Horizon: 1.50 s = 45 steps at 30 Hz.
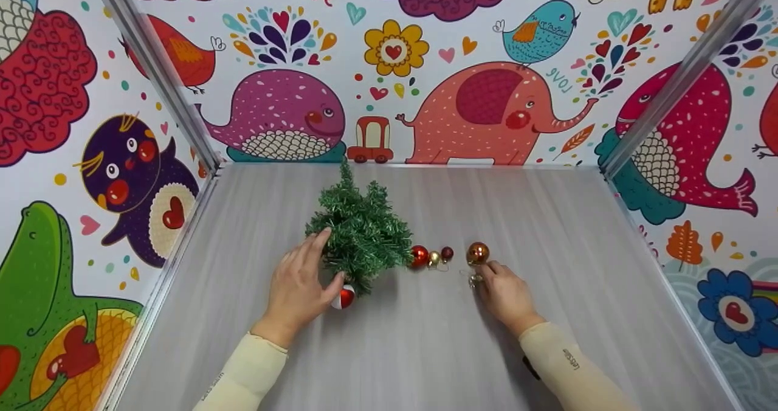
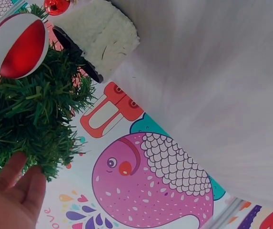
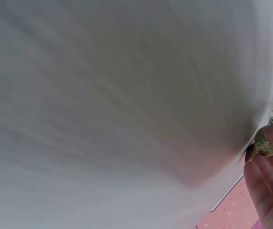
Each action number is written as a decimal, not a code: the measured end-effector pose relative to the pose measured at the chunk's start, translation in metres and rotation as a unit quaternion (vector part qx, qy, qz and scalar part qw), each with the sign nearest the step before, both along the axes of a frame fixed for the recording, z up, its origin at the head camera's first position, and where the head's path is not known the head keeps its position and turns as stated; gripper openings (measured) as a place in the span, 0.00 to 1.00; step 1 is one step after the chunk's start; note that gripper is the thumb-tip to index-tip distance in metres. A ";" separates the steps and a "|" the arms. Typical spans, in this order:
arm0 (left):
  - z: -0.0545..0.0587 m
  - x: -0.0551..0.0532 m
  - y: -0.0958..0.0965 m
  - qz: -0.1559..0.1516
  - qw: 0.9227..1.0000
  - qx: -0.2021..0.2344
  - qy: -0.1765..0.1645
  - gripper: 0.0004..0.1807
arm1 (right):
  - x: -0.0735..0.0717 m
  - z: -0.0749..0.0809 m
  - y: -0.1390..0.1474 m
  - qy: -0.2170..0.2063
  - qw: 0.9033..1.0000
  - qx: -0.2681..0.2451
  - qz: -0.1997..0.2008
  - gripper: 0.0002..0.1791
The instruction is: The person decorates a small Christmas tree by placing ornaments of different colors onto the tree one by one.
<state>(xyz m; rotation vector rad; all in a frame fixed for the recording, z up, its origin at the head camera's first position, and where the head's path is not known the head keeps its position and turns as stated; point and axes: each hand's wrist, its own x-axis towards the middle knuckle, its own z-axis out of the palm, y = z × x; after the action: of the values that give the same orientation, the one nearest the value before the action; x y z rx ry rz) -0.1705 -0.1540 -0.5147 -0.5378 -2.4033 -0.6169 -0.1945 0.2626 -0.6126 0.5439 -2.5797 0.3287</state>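
Note:
A small green artificial Christmas tree (image 1: 368, 231) stands left of the middle of the table. My left hand (image 1: 296, 284) is at its left side, fingers reaching into the branches and thumb beside a red-and-white bauble (image 1: 344, 298) on the tree's near side. The left wrist view also shows the tree's whitish base (image 2: 103, 38) with a black rim. To the right, my right hand (image 1: 507, 292) pinches a small gold bauble (image 3: 266, 145) between thumb and fingers. A shiny copper bauble (image 1: 478, 252) lies just beyond those fingertips.
Between tree and right hand, a red bauble (image 1: 419, 256), a small gold bauble (image 1: 434, 258) and a dark red bauble (image 1: 447, 253) form a row on the grey table (image 1: 425, 350). Printed panels with metal edge strips (image 1: 626, 131) enclose the back and sides.

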 end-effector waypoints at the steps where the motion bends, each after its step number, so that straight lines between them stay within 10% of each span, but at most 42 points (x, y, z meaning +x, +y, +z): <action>1: 0.000 0.000 0.000 0.000 1.000 0.000 -0.003 0.44 | 0.000 0.000 0.000 0.000 1.000 -0.001 0.001 0.16; 20: 0.002 0.001 0.001 0.002 1.000 -0.010 -0.008 0.44 | 0.008 0.017 -0.009 -0.013 1.000 -0.018 0.021 0.17; 45: 0.005 0.001 0.002 0.000 1.000 -0.012 -0.007 0.44 | 0.026 0.080 -0.093 0.038 0.983 -0.074 0.167 0.18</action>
<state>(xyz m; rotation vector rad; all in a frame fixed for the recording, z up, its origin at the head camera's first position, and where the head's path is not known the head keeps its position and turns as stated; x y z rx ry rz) -0.1693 -0.1518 -0.5101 -0.5464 -2.4257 -0.5948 -0.1685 0.1697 -0.5330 0.9156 -2.3634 0.5946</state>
